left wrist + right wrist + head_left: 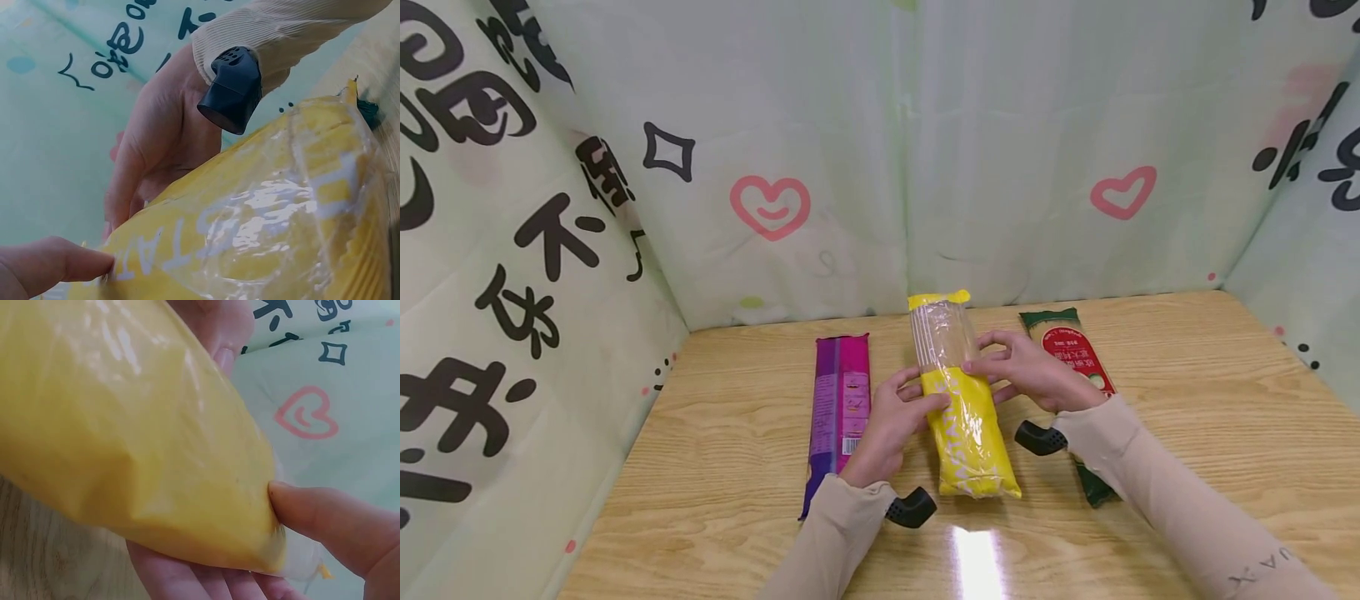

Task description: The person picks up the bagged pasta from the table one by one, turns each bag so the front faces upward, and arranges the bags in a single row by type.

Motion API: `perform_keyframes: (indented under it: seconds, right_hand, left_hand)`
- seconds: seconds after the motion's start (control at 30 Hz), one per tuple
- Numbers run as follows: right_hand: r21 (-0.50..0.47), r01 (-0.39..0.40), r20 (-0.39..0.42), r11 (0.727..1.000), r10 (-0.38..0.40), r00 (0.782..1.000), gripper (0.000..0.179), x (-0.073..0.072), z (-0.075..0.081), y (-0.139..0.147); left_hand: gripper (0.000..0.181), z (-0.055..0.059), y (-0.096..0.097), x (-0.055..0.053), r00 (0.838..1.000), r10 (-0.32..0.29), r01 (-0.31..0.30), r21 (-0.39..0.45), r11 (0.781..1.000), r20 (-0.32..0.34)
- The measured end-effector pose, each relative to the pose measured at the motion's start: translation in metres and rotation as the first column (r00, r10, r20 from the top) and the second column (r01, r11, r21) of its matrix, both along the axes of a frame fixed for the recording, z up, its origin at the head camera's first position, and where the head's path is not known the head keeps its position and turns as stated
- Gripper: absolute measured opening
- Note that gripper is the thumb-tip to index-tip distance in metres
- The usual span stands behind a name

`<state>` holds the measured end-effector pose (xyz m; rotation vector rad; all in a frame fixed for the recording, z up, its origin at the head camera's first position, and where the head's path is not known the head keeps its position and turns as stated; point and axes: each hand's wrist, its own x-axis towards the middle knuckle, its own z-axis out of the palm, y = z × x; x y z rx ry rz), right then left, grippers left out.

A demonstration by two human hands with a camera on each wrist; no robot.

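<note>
A yellow pasta bag (973,425) with a clear upper part is held up in the middle of the head view, tilted with its top leaning away. My left hand (895,421) grips its left edge, thumb on the front. On the right edge my right hand (1030,371) pinches the bag higher up, near where yellow meets clear plastic. The left wrist view shows the bag's printed front (250,219) with the left thumb (56,265) pressed on it. In the right wrist view, the right thumb (331,515) lies on one side of the bag and fingers curl underneath.
A purple and pink packet (838,408) lies on the wooden table (722,450) to the left. To the right, a green and red packet (1071,342) lies partly under the right forearm. Printed curtains (850,167) enclose the back and sides.
</note>
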<state>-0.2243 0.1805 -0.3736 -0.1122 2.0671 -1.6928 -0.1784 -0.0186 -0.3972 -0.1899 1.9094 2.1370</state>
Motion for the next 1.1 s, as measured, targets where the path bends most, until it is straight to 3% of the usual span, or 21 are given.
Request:
perform_keyframes:
  seconds: [1.1]
  right_hand:
    - [0.126,0.011,0.027,0.992,-0.015,1.0,0.056,-0.01,-0.027,0.005]
  left_hand:
    - [0.058,-0.027,0.01,-0.013,0.999,-0.018,0.02,-0.09,0.996,0.033]
